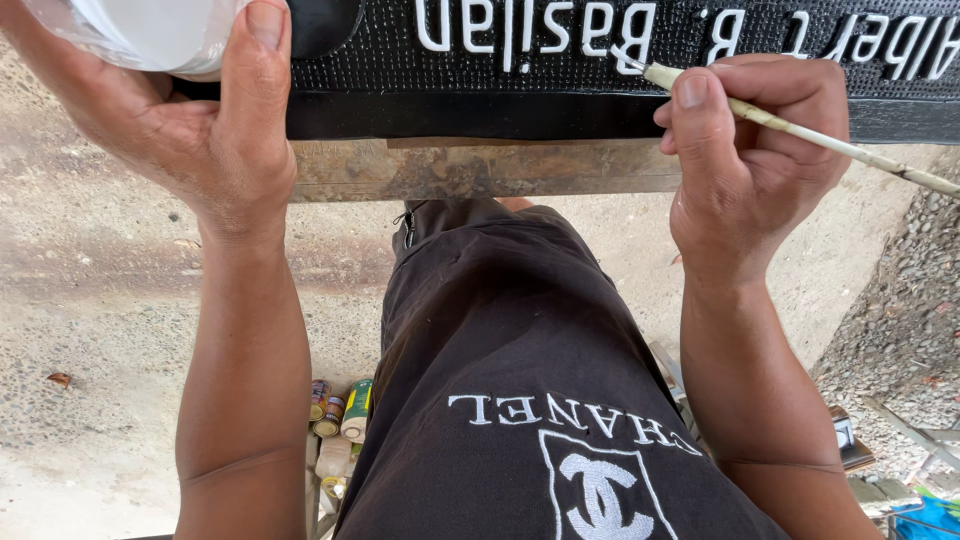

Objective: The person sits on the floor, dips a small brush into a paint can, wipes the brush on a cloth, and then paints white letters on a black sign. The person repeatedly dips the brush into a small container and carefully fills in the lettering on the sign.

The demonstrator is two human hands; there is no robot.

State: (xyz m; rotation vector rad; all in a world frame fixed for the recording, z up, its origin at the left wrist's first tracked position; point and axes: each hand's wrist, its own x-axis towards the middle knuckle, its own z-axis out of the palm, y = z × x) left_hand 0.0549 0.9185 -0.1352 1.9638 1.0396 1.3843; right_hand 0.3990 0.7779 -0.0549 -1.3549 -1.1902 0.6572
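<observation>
Light: bright, even daylight, soft and diffuse.
Shadows: faint, darkest under the wooden ledge (480,170).
Glare: mild sheen on the white cup (150,35).
Focus: sharp centre, cans (340,410) below slightly soft.
Edges: wide-angle stretching, forearms bowed outward.

Low in the frame, left of centre, small paint cans (335,408) cluster together, one with a green label, pale bottles just below them. Black shorts (520,350) with white printing fill the middle and bottom. A pale concrete floor (90,300) spreads across the left, a dry leaf (60,379) lying on it. Grey gravel (900,320) banks up on the right, something blue (925,520) in the lower right corner.
</observation>
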